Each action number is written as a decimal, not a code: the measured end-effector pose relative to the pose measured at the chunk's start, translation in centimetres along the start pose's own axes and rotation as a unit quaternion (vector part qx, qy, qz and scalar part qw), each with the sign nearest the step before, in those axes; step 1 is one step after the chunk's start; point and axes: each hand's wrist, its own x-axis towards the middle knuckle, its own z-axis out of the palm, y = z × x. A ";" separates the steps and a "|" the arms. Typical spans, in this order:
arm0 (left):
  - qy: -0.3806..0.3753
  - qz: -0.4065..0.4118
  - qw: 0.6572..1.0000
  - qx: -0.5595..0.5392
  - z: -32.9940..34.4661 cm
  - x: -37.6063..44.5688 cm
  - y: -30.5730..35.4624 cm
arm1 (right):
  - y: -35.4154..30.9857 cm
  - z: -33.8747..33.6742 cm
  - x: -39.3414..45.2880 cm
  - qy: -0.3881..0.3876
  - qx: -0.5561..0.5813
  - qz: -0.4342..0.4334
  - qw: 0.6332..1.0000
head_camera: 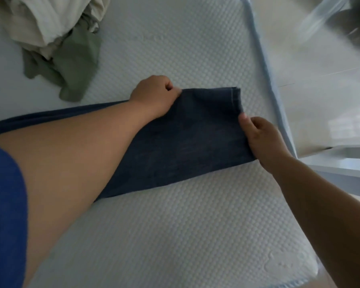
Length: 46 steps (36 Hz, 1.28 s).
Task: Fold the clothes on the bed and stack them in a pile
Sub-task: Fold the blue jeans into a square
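Note:
Dark blue jeans (187,138) lie flat across the white quilted mattress (175,225), the leg end with its hem pointing toward the right edge. My left hand (154,96) pinches the far edge of the leg near the hem. My right hand (262,140) pinches the near corner of the hem. The rest of the jeans runs off to the left under my left forearm. A heap of unfolded clothes, cream (44,19) over a green garment (71,65), lies at the far left of the bed.
The mattress's blue-piped right edge (266,65) runs close beside my right hand, with pale floor (320,80) beyond it. A blurred dark object (349,23) sits at the top right. The near corner of the bed is at the lower right.

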 end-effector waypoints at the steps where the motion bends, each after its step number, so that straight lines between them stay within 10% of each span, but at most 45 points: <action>1: -0.008 0.009 1.000 0.017 0.4 0.2 0.3 | 0.1 -0.1 0.2 -0.006 -0.024 -0.002 1.000; 6: -0.084 0.052 0.995 0.026 1.7 0.6 1.3 | 0.3 -0.1 0.8 -0.029 -0.100 -0.002 0.995; 20: -0.008 0.078 0.995 0.067 3.0 1.6 2.4 | 1.2 0.8 0.2 0.047 -0.257 0.010 0.965; 27: -0.089 0.032 0.995 0.012 1.4 2.0 3.3 | -0.3 0.1 1.6 -0.062 -0.209 0.076 0.973; 36: 0.123 0.042 0.990 0.048 0.9 -5.4 -0.6 | -0.5 0.9 -1.1 0.046 -0.212 0.016 0.976; 46: 0.148 -0.119 0.980 0.059 -0.2 -23.1 -13.5 | -1.6 9.4 -11.3 0.065 -0.275 -0.177 0.943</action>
